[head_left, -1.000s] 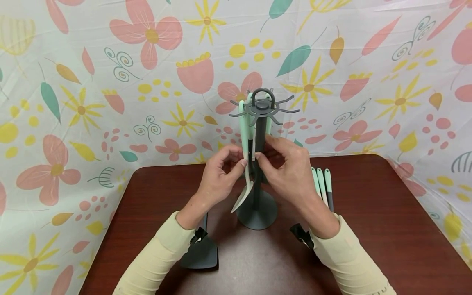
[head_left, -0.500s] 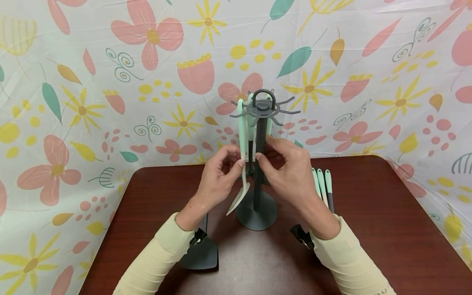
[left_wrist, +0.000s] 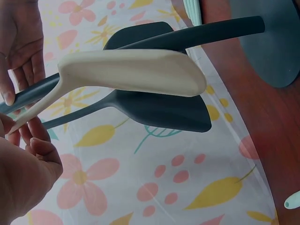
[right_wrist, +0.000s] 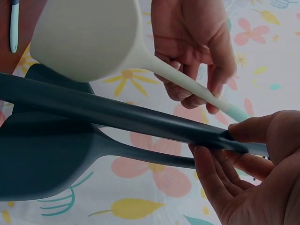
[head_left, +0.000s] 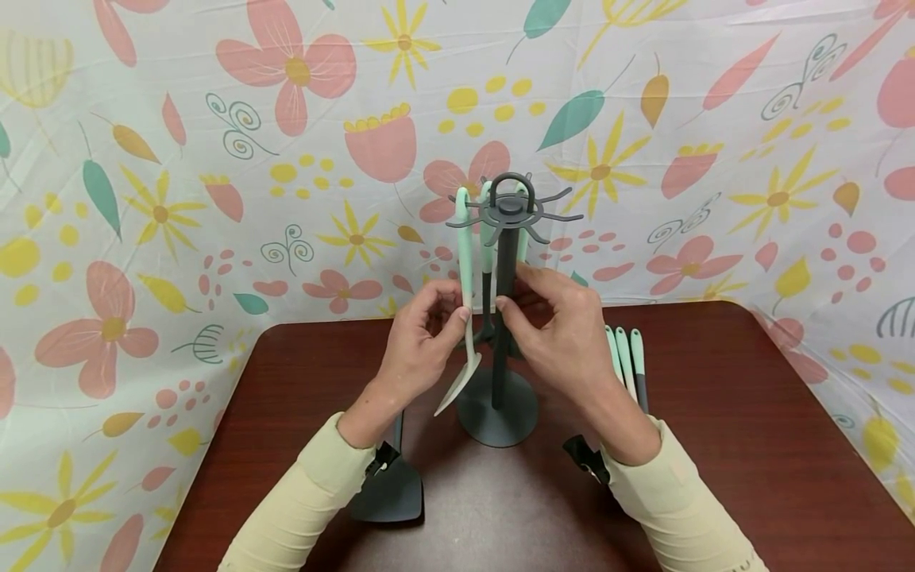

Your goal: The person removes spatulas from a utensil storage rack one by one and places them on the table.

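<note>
My left hand (head_left: 415, 338) pinches the shaft of a cream turner (head_left: 459, 385) just below its mint handle. The handle's top is at a left hook of the dark utensil stand (head_left: 503, 274), and the wide head hangs tilted left of the pole. In the right wrist view, the turner's broad head (right_wrist: 89, 37) is seen full on. My right hand (head_left: 561, 326) grips the stand's pole, thumb in front and fingers behind. Two dark-headed utensils with mint handles hang at the back; one is a turner (left_wrist: 164, 112). The pole partly hides them.
A dark turner (head_left: 389, 496) lies on the brown table (head_left: 750, 445), partly under my left forearm. Several mint-handled utensils (head_left: 623, 357) lie beyond my right wrist. Bare hooks (head_left: 561, 216) stick out on the stand's right. A flowered cloth (head_left: 286, 199) hangs behind the table.
The cream turner has swung left, away from the pole, with its handle top shifting outward along the hook. My left hand has moved slightly left; my right hand stays on the pole.
</note>
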`<state>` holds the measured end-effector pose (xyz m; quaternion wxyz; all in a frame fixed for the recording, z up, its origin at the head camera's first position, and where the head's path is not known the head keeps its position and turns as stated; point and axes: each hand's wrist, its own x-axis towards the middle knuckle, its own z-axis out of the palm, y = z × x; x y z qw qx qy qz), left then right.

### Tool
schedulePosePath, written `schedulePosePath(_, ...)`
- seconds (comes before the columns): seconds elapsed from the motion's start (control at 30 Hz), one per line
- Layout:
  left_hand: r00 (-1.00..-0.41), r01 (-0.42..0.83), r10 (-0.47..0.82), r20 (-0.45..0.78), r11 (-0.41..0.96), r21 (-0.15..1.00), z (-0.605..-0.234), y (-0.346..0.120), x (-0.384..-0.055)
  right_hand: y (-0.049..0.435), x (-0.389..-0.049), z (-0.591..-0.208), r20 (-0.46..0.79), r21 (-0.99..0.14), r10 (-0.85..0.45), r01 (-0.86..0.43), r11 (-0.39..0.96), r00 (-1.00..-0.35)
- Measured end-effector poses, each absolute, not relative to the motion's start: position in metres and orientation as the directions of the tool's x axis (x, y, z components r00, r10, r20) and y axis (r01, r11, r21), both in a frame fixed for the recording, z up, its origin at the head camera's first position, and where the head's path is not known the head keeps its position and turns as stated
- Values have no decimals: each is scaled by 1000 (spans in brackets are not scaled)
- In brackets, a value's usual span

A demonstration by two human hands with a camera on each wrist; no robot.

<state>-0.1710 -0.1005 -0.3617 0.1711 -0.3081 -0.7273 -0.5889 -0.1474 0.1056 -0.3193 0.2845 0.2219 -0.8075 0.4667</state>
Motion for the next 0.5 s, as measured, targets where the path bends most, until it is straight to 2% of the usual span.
schedulePosePath(0.5, -741, 662, 249, 623, 123, 739, -361, -105, -172, 106, -147, -320, 664, -622, -95, -619, 480, -741)
